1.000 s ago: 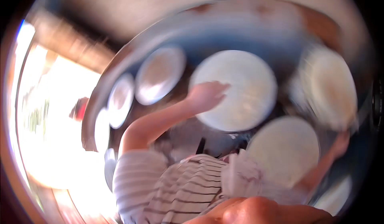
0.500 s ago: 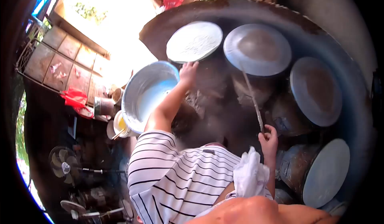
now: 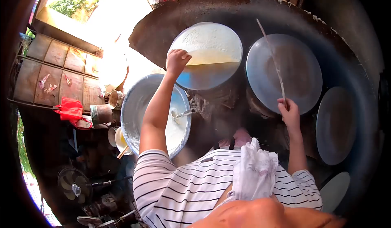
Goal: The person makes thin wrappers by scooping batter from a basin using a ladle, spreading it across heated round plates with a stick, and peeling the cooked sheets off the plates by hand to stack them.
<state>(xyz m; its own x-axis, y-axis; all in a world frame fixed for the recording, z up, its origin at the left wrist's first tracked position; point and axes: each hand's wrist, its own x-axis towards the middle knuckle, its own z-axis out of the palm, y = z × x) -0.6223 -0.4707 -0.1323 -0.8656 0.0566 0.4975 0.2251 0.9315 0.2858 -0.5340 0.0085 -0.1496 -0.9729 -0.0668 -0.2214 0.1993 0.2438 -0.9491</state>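
Observation:
My left hand (image 3: 177,62) pinches the near left edge of a thin white crepe (image 3: 212,42). That crepe lies on a round griddle (image 3: 207,79); its near edge is lifted back, and the bare surface shows below it. In my right hand (image 3: 290,113) is a long thin stick (image 3: 273,59), held at its lower end and pointing away from me. The stick passes over a second round griddle (image 3: 303,75), which has a brownish middle. Under my left forearm stands a large tub (image 3: 134,101) of white batter with a ladle (image 3: 183,113) in it.
More round plates stand on the right, one dark-centred (image 3: 336,124) and one pale (image 3: 336,191). A curved dark wall (image 3: 228,4) rims the far side. On the left are a tiled rack (image 3: 49,71), a red bag (image 3: 70,109), a small pot (image 3: 102,115) and a fan (image 3: 75,187).
My left hand has taken hold of the crepe's near edge and lifted it back, baring part of the griddle. The stick in my right hand has swung to point farther away. The camera view has shifted.

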